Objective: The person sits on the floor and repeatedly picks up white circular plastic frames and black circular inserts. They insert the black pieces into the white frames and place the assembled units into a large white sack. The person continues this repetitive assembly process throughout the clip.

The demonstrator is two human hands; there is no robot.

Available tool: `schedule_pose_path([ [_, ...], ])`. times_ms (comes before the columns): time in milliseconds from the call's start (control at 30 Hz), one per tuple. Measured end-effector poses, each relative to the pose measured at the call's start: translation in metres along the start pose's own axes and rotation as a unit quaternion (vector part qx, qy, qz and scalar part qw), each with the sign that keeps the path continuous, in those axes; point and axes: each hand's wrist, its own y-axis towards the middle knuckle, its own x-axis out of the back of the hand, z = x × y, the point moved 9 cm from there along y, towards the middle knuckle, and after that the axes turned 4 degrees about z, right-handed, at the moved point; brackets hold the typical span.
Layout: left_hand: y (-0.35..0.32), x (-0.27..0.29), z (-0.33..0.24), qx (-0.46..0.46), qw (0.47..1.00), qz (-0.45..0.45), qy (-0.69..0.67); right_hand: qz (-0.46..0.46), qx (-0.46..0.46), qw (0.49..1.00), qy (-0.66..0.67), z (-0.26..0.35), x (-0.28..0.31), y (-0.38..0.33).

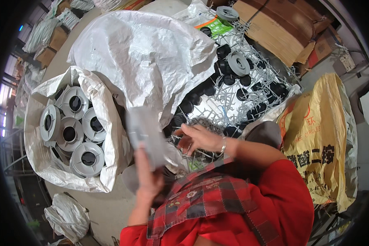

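Observation:
My left hand [149,176] is closed around a grey plastic reel [146,133], which is smeared by motion and seen nearly edge-on. To its right, my right hand [199,138] hovers over the near edge of a heap, its fingers apart and curved with nothing visible in them. Thin grey plastic sticks [250,98] with branching ends make up the heap. Black round caps [223,51] lie scattered among them, and a grey ring [238,64] rests on top. At the left, several grey reels with black centres [75,103] fill an open white woven sack [106,164].
A large white woven sheet [139,53] spreads between the sack and the heap. On the right stands a yellow woven sack [311,139]. Cardboard [274,30] lies at the far right. A crumpled white bag [67,217] sits on the floor at lower left.

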Motion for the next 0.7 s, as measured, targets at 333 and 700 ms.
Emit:
schedule_pose_path([
  [333, 0.061, 0.118, 0.086, 0.161, 0.949, -0.269, -0.043, -0.525, 0.002, 0.662, -0.535, 0.095, 0.360, -0.076],
  [700, 0.107, -0.158, 0.045, 0.312, 0.840, 0.170, -0.410, -0.438, -0.088, 0.647, -0.618, 0.100, 0.431, -0.017],
])
